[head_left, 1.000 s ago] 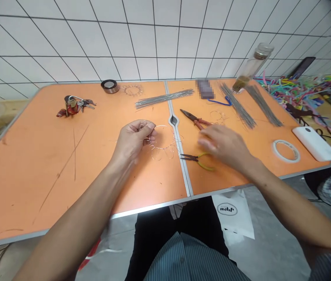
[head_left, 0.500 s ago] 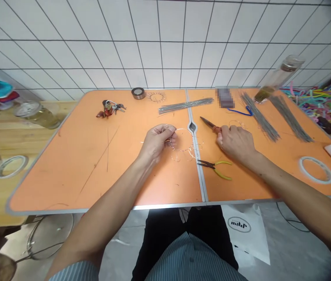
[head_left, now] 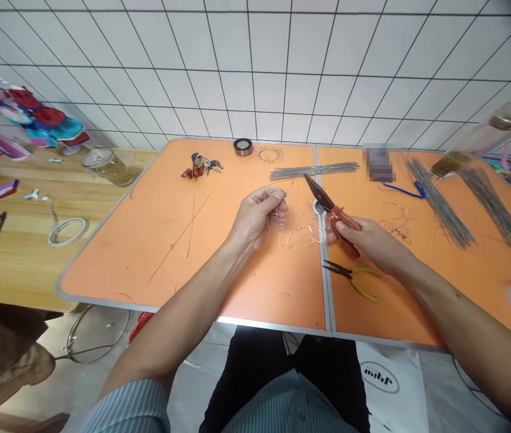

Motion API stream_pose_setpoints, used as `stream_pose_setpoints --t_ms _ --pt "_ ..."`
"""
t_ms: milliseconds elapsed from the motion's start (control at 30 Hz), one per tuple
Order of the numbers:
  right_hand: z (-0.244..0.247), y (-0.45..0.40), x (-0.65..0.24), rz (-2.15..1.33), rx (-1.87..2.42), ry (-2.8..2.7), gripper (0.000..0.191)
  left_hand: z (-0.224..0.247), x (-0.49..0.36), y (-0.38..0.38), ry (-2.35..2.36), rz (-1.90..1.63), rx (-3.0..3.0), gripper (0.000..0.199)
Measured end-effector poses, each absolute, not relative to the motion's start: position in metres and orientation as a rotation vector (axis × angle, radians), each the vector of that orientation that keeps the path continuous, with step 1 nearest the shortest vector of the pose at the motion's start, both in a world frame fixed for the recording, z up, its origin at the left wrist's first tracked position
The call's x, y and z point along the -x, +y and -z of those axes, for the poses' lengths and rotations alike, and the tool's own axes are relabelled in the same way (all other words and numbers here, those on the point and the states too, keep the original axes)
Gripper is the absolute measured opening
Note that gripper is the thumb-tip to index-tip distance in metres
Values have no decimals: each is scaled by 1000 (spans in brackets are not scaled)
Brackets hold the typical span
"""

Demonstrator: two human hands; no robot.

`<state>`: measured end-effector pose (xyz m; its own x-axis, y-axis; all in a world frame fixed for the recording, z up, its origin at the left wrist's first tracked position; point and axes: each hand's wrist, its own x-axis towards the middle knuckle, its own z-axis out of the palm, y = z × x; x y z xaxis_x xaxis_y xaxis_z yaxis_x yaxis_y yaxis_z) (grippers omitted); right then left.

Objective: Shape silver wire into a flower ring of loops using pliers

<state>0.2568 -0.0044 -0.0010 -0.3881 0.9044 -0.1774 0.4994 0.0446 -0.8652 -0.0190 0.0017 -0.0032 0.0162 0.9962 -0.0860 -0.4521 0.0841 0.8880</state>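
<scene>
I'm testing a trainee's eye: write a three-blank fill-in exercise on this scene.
1. The left hand holds a ring of thin ____.
2. Unlike the red-handled pliers in the right hand, the small pliers lie on the ____.
3. The small pliers have ____ handles.

Missing words: wire; table; yellow.

We seem to be in a small craft workshop. On the orange table [head_left: 282, 300] we find bundles of straight wire [head_left: 445, 207], red-handled pliers [head_left: 321, 195], yellow-handled pliers [head_left: 348, 272] and a dark roll of tape [head_left: 243, 147]. Beside it, a wooden table [head_left: 24, 264] carries a white roll of tape [head_left: 66, 243]. We also see brightly coloured craft pieces [head_left: 47, 117] against the plain tiled wall [head_left: 264, 54].
</scene>
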Motion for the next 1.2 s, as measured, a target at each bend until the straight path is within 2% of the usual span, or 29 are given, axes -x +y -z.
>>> stream_pose_setpoints --t_ms 67,433,667,1200 --pt "1 -1 -248 -1315 1396 -1950 55 3 21 3 910 -1359 -793 39" --pt "13 -1 -237 -716 1423 -2313 35 4 24 8 933 -1441 -694 22" --pt "14 -11 -228 -298 1403 -2371 38 -1 21 6 967 -1440 -646 19" --pt "21 -9 -229 -437 1342 -2332 36 2 20 6 899 -1413 -589 15"
